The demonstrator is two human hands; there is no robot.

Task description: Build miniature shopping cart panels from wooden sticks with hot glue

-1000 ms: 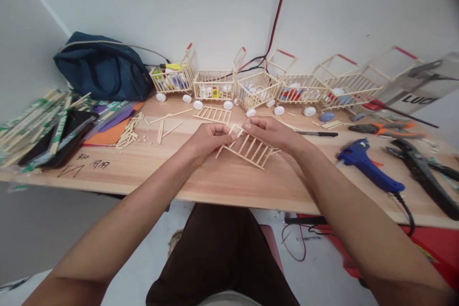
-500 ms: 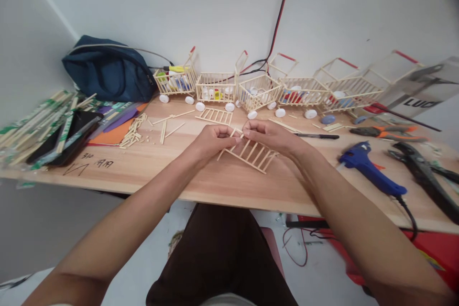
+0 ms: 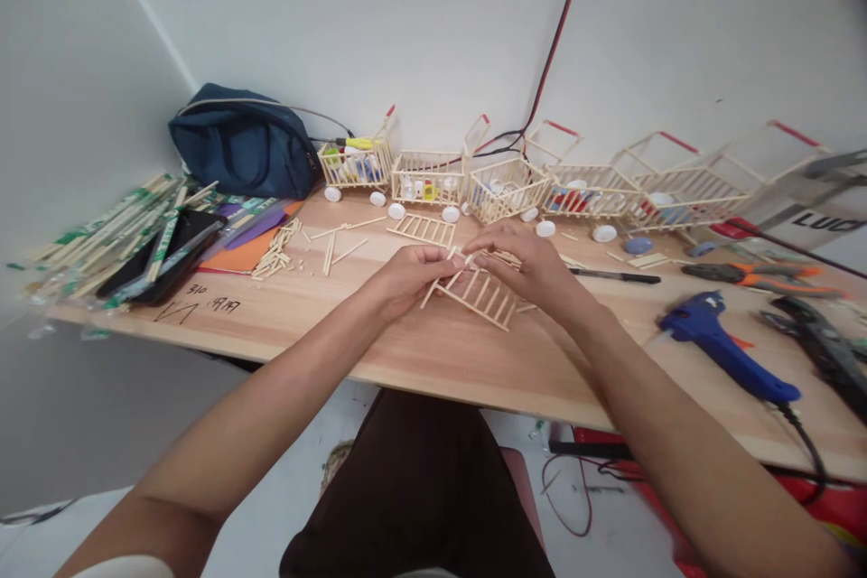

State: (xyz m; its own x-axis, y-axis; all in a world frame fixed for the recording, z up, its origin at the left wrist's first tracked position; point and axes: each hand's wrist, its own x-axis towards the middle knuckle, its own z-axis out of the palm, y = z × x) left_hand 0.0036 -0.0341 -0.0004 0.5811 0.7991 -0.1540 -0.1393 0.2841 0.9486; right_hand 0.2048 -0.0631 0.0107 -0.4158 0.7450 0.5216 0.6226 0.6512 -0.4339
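One stick frame (image 3: 482, 300), pale wood, with several parallel rungs: located at the middle of the worktop (image 3: 406, 361), between its front and back edges, tilted, with one long side toward you; whether it rests on the surface or is lifted, cannot tell. Your left hand (image 3: 416, 275): grip narrow, thumb and fingers closed on the frame's upper-left corner. Your right hand (image 3: 526, 264): fingers bent over that same corner, near the left thumb; whether this grip pinches a piece or only touches, cannot tell. One ladder-like panel (image 3: 424, 228), lying flat just beyond your left hand. Five stick carts (image 3: 507, 197), wheeled, red-barred at the handles, with small coloured items inside, ranged along the back edge. One heap of short sticks (image 3: 273, 257), left of your hands, beside orange sheet material (image 3: 237, 256). One batch of wrapped sticks (image 3: 125, 221), at the left end. One dark blue bag (image 3: 247, 144), at the back-left corner. One black pen (image 3: 619, 276), to the right of your right hand. Toward the right end: one pair of orange-handled pliers (image 3: 749, 275), one blue glue gun (image 3: 735, 354) nearer the front edge, and one black-handled tool (image 3: 818, 339), partly cut off from view.
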